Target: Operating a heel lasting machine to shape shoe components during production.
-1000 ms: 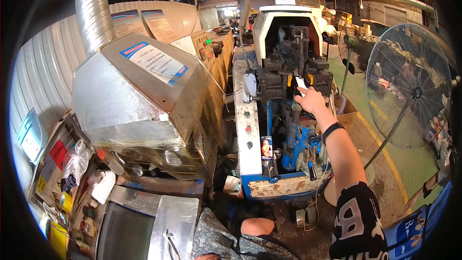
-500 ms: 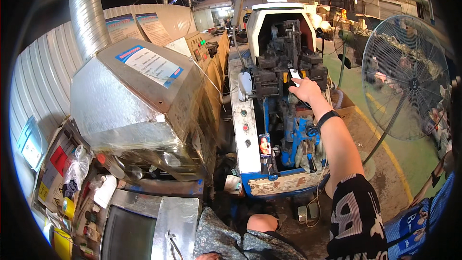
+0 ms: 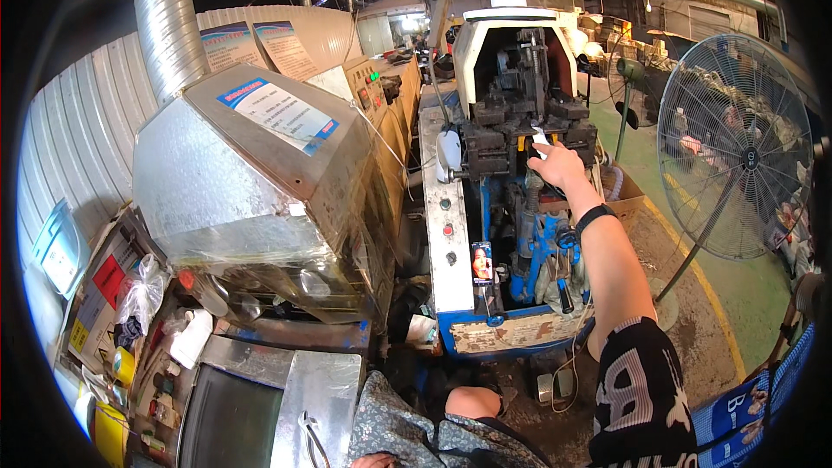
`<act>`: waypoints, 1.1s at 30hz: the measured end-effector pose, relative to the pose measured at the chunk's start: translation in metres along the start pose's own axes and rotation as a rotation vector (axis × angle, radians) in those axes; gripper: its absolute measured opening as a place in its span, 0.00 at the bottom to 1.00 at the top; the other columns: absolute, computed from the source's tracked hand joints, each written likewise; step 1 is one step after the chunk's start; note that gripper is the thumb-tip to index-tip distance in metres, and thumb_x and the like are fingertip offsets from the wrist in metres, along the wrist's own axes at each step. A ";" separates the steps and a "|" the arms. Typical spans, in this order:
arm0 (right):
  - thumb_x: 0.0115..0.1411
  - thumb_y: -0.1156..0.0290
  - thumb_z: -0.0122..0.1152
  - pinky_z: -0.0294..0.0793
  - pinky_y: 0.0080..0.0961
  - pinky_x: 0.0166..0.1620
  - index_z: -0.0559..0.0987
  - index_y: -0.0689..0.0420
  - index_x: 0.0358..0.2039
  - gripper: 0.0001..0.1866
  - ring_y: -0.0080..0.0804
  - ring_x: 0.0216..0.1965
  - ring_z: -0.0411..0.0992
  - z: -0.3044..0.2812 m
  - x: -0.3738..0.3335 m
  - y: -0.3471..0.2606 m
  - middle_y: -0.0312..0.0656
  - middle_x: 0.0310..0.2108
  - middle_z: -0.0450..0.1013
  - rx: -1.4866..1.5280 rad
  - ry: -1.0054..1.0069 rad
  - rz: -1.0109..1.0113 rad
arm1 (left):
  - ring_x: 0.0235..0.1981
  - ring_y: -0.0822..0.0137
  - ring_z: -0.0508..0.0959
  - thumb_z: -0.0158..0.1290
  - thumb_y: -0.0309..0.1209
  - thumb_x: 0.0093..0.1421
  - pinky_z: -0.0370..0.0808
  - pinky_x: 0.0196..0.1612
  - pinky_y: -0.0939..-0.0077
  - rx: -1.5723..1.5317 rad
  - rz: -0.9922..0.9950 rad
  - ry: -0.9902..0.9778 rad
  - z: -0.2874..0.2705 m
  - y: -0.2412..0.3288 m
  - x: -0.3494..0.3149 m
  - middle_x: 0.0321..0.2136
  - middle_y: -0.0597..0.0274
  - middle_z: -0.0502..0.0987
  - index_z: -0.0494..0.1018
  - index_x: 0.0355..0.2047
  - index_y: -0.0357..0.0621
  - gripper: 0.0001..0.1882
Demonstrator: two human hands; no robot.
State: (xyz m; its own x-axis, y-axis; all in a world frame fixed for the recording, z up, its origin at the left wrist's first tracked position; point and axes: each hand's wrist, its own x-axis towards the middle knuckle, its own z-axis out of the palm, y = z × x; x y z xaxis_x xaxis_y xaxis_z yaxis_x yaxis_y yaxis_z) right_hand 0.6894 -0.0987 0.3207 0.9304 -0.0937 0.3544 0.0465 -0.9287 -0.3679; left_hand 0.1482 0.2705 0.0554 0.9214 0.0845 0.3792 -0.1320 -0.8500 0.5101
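Note:
My right hand [image 3: 561, 166] reaches forward to the middle of a dark, greasy machine [image 3: 494, 139] with a white hood. Its fingers are closed on a small white piece [image 3: 539, 136], whose exact kind I cannot make out. The piece sticks up from the fingertips against the machine's dark metal jaws, beside a small yellow part [image 3: 522, 143]. My left hand [image 3: 374, 461] lies low by the patterned cloth on my lap; only a bit of it shows at the lower edge, and its fingers are mostly hidden.
A phone [image 3: 482, 262] stands at the machine's front beside a panel with buttons [image 3: 448, 230]. On the left are a metal-hooded machine [image 3: 234, 173] and metal tongs [image 3: 312, 440] on a steel top. A large fan [image 3: 737, 147] stands at right.
The whole view has shifted slightly. My right hand stays at the machine's jaws with the white piece, which now looks more tilted. My left hand stays low.

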 end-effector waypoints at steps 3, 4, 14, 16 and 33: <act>0.53 0.46 0.55 0.68 0.42 0.60 0.74 0.34 0.60 0.31 0.54 0.57 0.67 -0.001 -0.004 -0.001 0.47 0.61 0.66 0.000 0.012 -0.010 | 0.37 0.45 0.79 0.53 0.28 0.60 0.77 0.42 0.58 0.010 -0.001 -0.001 -0.002 0.001 -0.003 0.36 0.47 0.80 0.78 0.35 0.38 0.08; 0.53 0.46 0.55 0.68 0.42 0.60 0.74 0.35 0.60 0.31 0.55 0.57 0.67 -0.001 -0.006 -0.002 0.47 0.61 0.67 -0.009 0.027 -0.012 | 0.37 0.45 0.79 0.53 0.28 0.61 0.77 0.42 0.58 0.029 0.010 0.003 -0.003 0.001 -0.004 0.37 0.46 0.80 0.78 0.35 0.38 0.08; 0.57 0.44 0.50 0.68 0.40 0.59 0.75 0.47 0.56 0.31 0.45 0.58 0.69 0.004 0.023 -0.011 0.49 0.57 0.71 -0.194 -0.041 -0.220 | 0.36 0.53 0.79 0.55 0.26 0.54 0.73 0.43 0.61 0.047 0.003 -0.061 0.002 -0.015 -0.004 0.35 0.55 0.81 0.79 0.30 0.41 0.05; 0.58 0.47 0.50 0.71 0.42 0.56 0.79 0.50 0.50 0.27 0.47 0.54 0.72 -0.002 0.059 0.022 0.48 0.52 0.75 -0.257 0.014 -0.389 | 0.36 0.54 0.79 0.55 0.26 0.54 0.73 0.42 0.63 0.026 0.010 -0.094 0.011 -0.010 0.011 0.34 0.55 0.81 0.80 0.32 0.42 0.06; 0.52 0.37 0.59 0.69 0.37 0.58 0.81 0.59 0.48 0.37 0.47 0.57 0.72 -0.022 -0.008 -0.025 0.53 0.53 0.74 -0.097 -0.012 -0.016 | 0.38 0.54 0.78 0.55 0.23 0.53 0.71 0.46 0.62 0.054 -0.009 -0.114 0.004 -0.007 0.002 0.37 0.56 0.81 0.79 0.34 0.40 0.08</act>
State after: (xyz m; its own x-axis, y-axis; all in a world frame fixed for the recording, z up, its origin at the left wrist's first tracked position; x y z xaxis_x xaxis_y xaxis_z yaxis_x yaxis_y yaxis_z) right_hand 0.6729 -0.0827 0.3457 0.9341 -0.0748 0.3490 0.0266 -0.9605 -0.2772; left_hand 0.1527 0.2745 0.0500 0.9586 0.0352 0.2825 -0.1063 -0.8764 0.4697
